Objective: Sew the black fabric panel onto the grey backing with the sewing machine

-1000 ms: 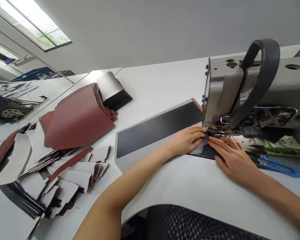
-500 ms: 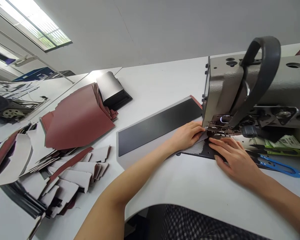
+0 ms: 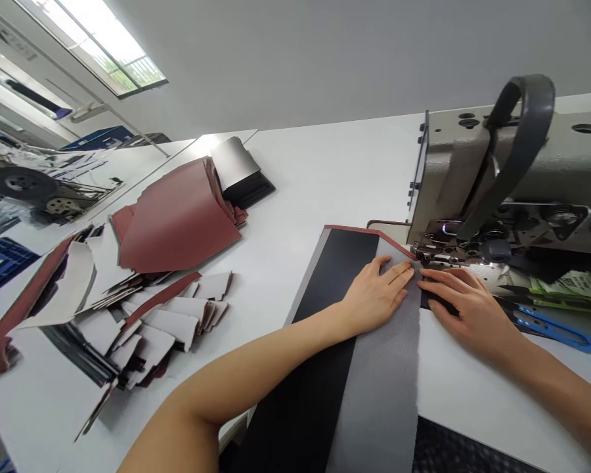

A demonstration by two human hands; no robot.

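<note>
A long panel of grey mesh-like fabric [image 3: 384, 374] with a black strip [image 3: 320, 295] on it lies under the sewing machine [image 3: 453, 171]. Dark red trim [image 3: 354, 229] runs along its far end to the needle area. My left hand [image 3: 379, 295] rests flat on the grey fabric, fingers stretched towards the presser foot [image 3: 421, 255]. On the other side, my right hand [image 3: 460, 299] lies with its fingers extended, tips at the panel's right edge close to the foot. Neither hand grips anything. The panel's near end runs past the table's front edge and out of view.
To the left are a stack of dark red sheets [image 3: 177, 217], black pieces [image 3: 249, 187] and a loose heap of pale-backed pieces [image 3: 152, 345]. Blue thread snips [image 3: 561, 327] and a green-handled tool [image 3: 569, 302] lie right of my right hand, beneath the machine arm.
The panel has swung round at the needle, its long end coming towards me. My left hand has turned with it and still presses on it; my right hand has barely moved.
</note>
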